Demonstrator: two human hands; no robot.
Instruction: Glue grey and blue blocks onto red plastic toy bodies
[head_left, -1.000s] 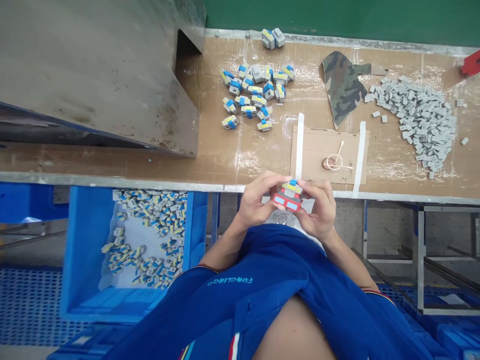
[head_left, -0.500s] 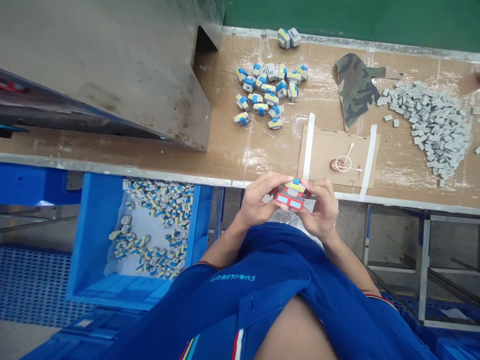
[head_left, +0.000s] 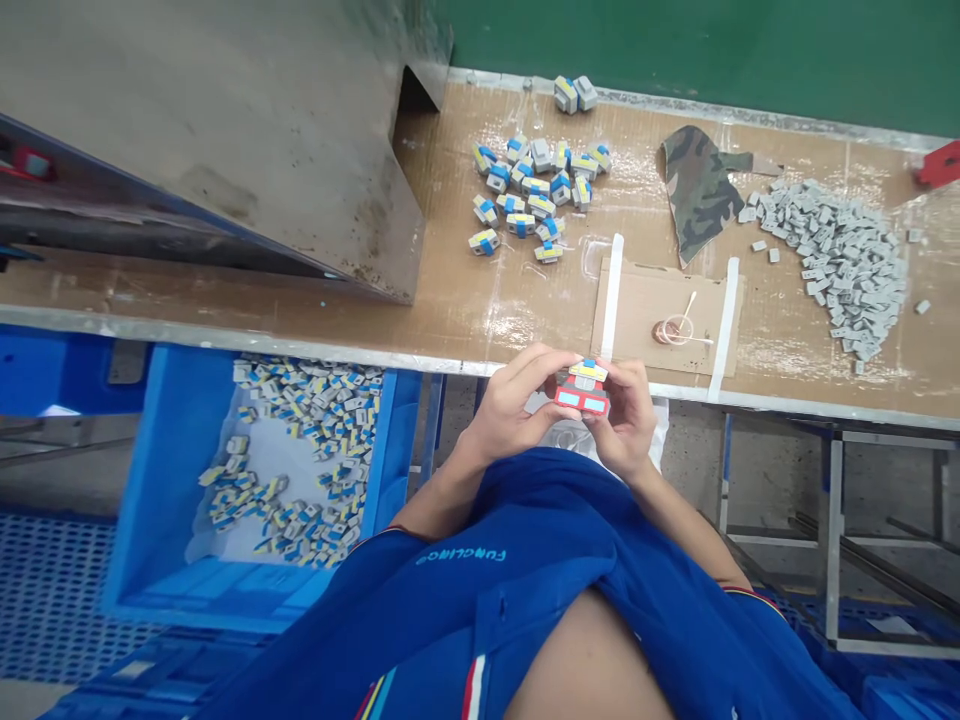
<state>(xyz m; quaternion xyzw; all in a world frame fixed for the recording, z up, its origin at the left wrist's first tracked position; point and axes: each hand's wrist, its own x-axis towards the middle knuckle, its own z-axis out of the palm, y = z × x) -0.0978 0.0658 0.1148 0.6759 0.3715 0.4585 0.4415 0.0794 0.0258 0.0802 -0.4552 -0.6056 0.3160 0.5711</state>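
In front of my belly, both hands hold a small toy assembly (head_left: 583, 398). Its red part carries two light-blue panels, and a grey piece with yellow and blue on it sits at the end towards the table. My left hand (head_left: 523, 402) grips the left side between thumb and fingers. On the right side, the thumb and fingers of my right hand (head_left: 627, 412) close around it. Fingertips hide its side edges. Several similar grey, yellow and blue pieces (head_left: 535, 187) lie on the cardboard-covered table (head_left: 465, 310) beyond my hands.
A metal box-like structure (head_left: 300, 150) stands at the left. Below the table edge, a blue crate (head_left: 142, 500) holds many toy pieces. Further right lie a cardboard sheet (head_left: 637, 300) with cotton swabs, a camouflage cloth (head_left: 697, 195), a pile of grey pieces (head_left: 855, 265) and a red object (head_left: 939, 165).
The view has shifted slightly. My hands keep hold of the toy assembly in nearly the same pose. A red object has come into view at the far right edge.
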